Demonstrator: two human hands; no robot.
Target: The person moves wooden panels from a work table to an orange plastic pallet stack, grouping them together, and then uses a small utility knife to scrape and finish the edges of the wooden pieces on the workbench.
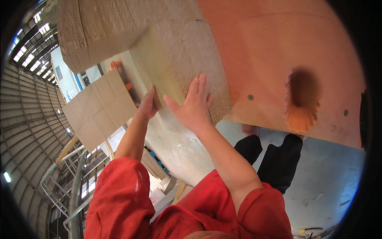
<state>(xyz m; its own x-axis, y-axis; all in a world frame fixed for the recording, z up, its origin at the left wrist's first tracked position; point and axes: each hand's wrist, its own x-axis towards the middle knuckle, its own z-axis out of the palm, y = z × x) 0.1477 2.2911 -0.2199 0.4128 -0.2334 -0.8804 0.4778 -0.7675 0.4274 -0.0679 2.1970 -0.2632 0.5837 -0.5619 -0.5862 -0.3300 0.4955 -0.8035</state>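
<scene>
My right hand [195,104] lies spread, its fingers on the ridged edge face of a stack of cardboard sheets [194,53] and its thumb towards the stack's smoother yellowish-brown side. To its left, my left hand [149,103] has its thumb raised and its palm side towards that same side of the stack; whether it touches is unclear. No object is held in either hand. A taller stack of cardboard [98,21] stands behind, at the upper left. Left of my left hand is a broad brown cardboard surface [100,109] with crease lines.
An orange panel [268,53] with round fasteners borders the stack on the right, bearing a ribbed orange piece [301,116]. Two dark-clad legs or feet [279,161] show below it on the grey floor. Metal railings [74,185] stand at lower left. Scraps lie at lower right.
</scene>
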